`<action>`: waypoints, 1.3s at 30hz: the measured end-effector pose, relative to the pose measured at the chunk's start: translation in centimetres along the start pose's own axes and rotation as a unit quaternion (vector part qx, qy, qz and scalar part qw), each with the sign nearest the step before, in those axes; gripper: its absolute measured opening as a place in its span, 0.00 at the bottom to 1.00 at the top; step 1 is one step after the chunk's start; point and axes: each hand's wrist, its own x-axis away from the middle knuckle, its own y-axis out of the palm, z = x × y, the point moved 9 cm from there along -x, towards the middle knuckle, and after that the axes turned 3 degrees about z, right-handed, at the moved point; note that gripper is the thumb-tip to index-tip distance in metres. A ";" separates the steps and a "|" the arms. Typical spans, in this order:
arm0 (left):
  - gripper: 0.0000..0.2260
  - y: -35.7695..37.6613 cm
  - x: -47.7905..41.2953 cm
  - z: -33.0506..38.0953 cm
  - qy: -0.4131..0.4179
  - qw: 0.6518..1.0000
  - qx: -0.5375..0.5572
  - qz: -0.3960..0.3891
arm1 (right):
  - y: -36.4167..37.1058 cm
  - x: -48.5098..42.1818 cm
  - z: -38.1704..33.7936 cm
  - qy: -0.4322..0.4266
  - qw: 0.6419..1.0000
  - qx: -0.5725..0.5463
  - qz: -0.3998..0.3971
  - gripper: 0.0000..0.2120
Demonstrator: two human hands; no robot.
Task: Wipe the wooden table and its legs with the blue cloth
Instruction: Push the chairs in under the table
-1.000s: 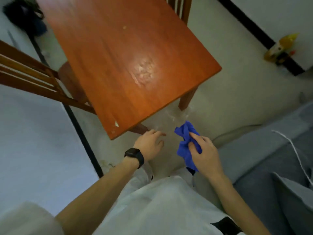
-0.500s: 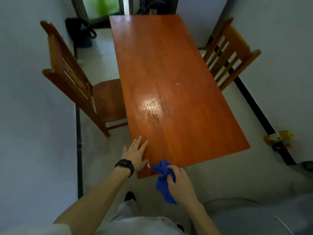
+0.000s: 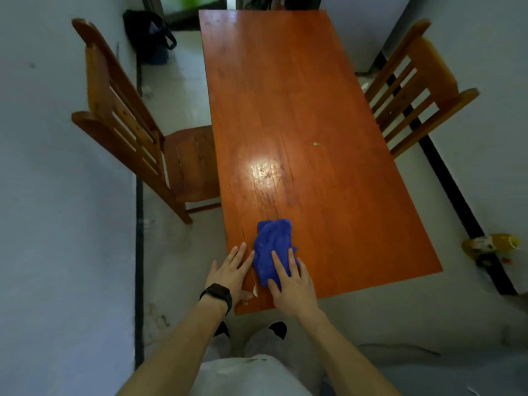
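Note:
The long reddish wooden table [image 3: 300,115] runs away from me, with a shiny glare patch near its middle. A crumpled blue cloth [image 3: 273,247] lies on the tabletop near the front left corner. My right hand [image 3: 291,284] presses flat on the cloth's near part with straight fingers. My left hand [image 3: 231,274], with a black watch on its wrist, rests flat on the table's left edge beside the cloth. The table legs are hidden under the top.
A wooden chair [image 3: 128,124] stands at the table's left and another chair [image 3: 411,81] at its right. A small crumb [image 3: 316,144] lies on the tabletop. A black bag [image 3: 148,32] sits on the far floor and a yellow toy [image 3: 488,247] by the right wall.
The view rose from beside the table to above it. My right hand carried the cloth up from below the edge onto the tabletop and flattened on it. My left hand settled on the left edge.

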 end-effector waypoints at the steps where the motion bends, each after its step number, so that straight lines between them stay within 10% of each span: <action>1: 0.48 -0.1 0.0 0.1 -0.007 1.000 -0.002 -0.002 | 0.4 0.1 0.4 0.003 1.000 0.006 0.012 0.33; 12: 0.33 -5.4 1.3 1.0 -0.026 0.996 0.057 -0.061 | -2.4 1.0 2.3 0.017 0.996 -0.082 -0.038 0.26; 24: 0.18 -32.4 0.2 -19.0 0.074 0.947 -0.039 0.311 | -12.2 -7.0 -16.3 0.004 0.958 -0.264 0.109 0.22; 39: 0.24 -46.6 -13.2 -40.7 0.010 0.960 -0.231 0.156 | -12.3 -23.4 -45.4 -0.044 0.906 -0.418 -0.047 0.38</action>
